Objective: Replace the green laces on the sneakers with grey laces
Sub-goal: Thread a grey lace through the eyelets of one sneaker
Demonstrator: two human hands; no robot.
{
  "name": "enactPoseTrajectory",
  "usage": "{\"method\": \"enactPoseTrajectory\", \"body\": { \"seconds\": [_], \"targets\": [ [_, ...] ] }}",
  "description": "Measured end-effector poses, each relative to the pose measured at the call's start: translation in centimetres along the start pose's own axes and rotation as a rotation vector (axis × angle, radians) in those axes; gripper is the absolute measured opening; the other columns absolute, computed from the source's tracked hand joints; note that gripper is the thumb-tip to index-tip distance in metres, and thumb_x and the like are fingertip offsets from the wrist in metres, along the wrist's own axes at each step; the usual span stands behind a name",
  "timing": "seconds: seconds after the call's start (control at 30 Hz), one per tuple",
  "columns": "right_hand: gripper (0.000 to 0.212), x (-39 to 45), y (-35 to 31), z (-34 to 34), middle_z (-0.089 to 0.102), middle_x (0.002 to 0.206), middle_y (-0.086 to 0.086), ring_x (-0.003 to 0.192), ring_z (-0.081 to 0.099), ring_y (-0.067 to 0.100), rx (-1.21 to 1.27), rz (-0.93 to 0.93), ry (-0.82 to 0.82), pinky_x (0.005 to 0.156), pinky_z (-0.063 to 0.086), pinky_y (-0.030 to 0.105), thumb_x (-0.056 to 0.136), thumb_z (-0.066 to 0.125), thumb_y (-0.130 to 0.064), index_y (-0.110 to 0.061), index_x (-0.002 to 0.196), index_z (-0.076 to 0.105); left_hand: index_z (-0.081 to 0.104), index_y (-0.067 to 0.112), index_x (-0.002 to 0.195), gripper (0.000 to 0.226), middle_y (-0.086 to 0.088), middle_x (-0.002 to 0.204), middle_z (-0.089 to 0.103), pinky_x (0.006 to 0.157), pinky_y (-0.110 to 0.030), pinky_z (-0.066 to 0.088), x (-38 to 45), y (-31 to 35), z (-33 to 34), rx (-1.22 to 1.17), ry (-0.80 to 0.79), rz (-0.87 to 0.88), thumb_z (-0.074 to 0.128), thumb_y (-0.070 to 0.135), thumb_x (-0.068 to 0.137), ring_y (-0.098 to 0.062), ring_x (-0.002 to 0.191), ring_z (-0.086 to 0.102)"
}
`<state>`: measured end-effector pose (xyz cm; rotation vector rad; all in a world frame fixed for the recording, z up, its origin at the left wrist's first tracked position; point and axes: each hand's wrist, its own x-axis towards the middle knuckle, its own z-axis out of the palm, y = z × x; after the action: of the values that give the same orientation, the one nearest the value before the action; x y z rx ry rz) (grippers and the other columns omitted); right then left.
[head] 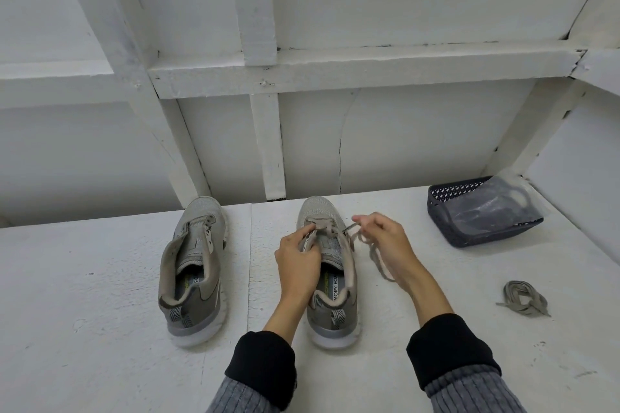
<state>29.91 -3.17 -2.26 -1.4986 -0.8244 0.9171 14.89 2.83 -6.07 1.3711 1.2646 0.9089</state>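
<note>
Threading grey lace [372, 250] through the low eyelets of the right-hand sneaker [330, 265], toe pointing away from me. My left hand [297, 256] pinches the eyelet edge by the tongue; my right hand [385, 238] pinches the lace end, slack trailing toward the wrist. Second sneaker [194, 265] stands unlaced just beside. Spare lace bundle [523, 298] lies on the white bench [100, 295], near the mesh basket [483, 211]. Advice: keep the lace flat, even both ends before crossing.
</note>
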Motion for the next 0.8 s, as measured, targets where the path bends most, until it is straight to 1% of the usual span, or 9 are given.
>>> {"method": "enactPoseTrajectory", "body": {
  "seconds": [0.03,0.1,0.23,0.3,0.37,0.47,0.6,0.7,0.8],
  "targets": [
    [0.024,0.0,-0.2,0.0,0.071,0.090,0.006,0.088,0.066,0.015,0.159,0.006,0.022,0.082,0.050,0.027,0.099,0.046,-0.009,-0.008,0.076,0.053,0.065,0.046,0.105,0.039,0.000,0.124,0.058,0.100,-0.041,0.049,0.0,0.0,0.0,-0.001,0.000,0.003,0.055,0.012,0.087,-0.019,0.118,0.052],
    [0.027,-0.1,-0.2,0.0,0.062,0.068,0.008,0.070,0.064,0.021,0.219,-0.010,0.072,0.079,0.055,0.032,0.101,0.042,-0.010,-0.009,0.075,0.048,0.066,0.042,0.108,0.038,0.000,0.126,0.057,0.102,-0.038,0.047,0.1,-0.2,0.0,0.007,0.001,0.013,0.054,0.010,0.089,-0.020,0.119,0.051],
    [0.025,0.0,1.4,-0.1,0.041,0.059,-0.003,0.053,0.034,0.012,-0.385,-0.084,0.108,0.056,0.035,0.030,0.100,0.046,-0.031,-0.019,0.077,0.044,0.067,0.035,0.115,0.037,-0.001,0.126,0.059,0.102,-0.032,0.044,0.2,-0.4,0.1,0.029,-0.003,0.031,0.051,0.014,0.089,-0.020,0.121,0.051],
    [0.015,-0.2,2.0,0.0,0.052,0.062,-0.010,0.054,0.045,0.008,-0.552,-0.102,0.034,0.054,0.035,0.027,0.097,0.051,-0.036,-0.028,0.085,0.053,0.067,0.036,0.115,0.039,-0.001,0.125,0.060,0.104,-0.038,0.045,0.3,-0.5,0.2,0.052,0.004,0.039,0.049,0.020,0.084,-0.022,0.120,0.052],
    [0.011,-0.5,2.3,0.2,0.065,0.076,-0.015,0.075,0.060,0.003,-0.609,-0.100,-0.004,0.062,0.044,0.025,0.095,0.055,-0.035,-0.033,0.087,0.062,0.067,0.036,0.115,0.040,-0.001,0.124,0.060,0.104,-0.042,0.045,0.3,-0.6,0.2,0.061,0.010,0.041,0.048,0.021,0.084,-0.023,0.120,0.052],
    [0.021,-0.2,2.3,0.3,0.065,0.073,-0.015,0.073,0.058,0.005,-0.619,-0.053,-0.001,0.065,0.044,0.027,0.095,0.054,-0.033,-0.026,0.079,0.066,0.067,0.035,0.115,0.038,-0.002,0.124,0.060,0.104,-0.042,0.045,0.3,-0.5,0.1,0.074,0.007,0.044,0.049,0.016,0.087,-0.023,0.120,0.052],
    [0.032,0.5,2.4,0.0,0.036,0.042,-0.010,0.040,0.031,0.005,-0.277,0.245,0.034,0.040,0.025,0.016,0.095,0.051,-0.016,-0.014,0.064,0.047,0.067,0.036,0.115,0.037,0.000,0.125,0.059,0.105,-0.042,0.044,0.1,-0.3,0.1,0.121,-0.017,0.045,0.050,0.020,0.087,-0.023,0.122,0.050],
    [0.031,0.9,3.4,0.4,0.030,0.050,-0.002,0.049,0.027,0.014,-0.280,0.339,0.061,0.047,0.021,0.023,0.092,0.049,-0.013,-0.016,0.061,0.042,0.063,0.036,0.122,0.040,0.000,0.125,0.054,0.103,-0.039,0.040,0.0,0.3,-0.4,0.260,-0.054,0.062,0.047,0.020,0.089,-0.024,0.122,0.044],
    [0.038,0.7,3.5,0.8,0.037,0.054,-0.001,0.056,0.035,0.015,-0.384,0.225,0.013,0.055,0.026,0.026,0.097,0.052,-0.023,-0.014,0.060,0.047,0.059,0.034,0.128,0.039,-0.001,0.129,0.049,0.103,-0.042,0.035,0.1,1.3,-0.9,0.441,-0.098,0.106,0.050,0.021,0.092,-0.026,0.124,0.036]
  ]
}}
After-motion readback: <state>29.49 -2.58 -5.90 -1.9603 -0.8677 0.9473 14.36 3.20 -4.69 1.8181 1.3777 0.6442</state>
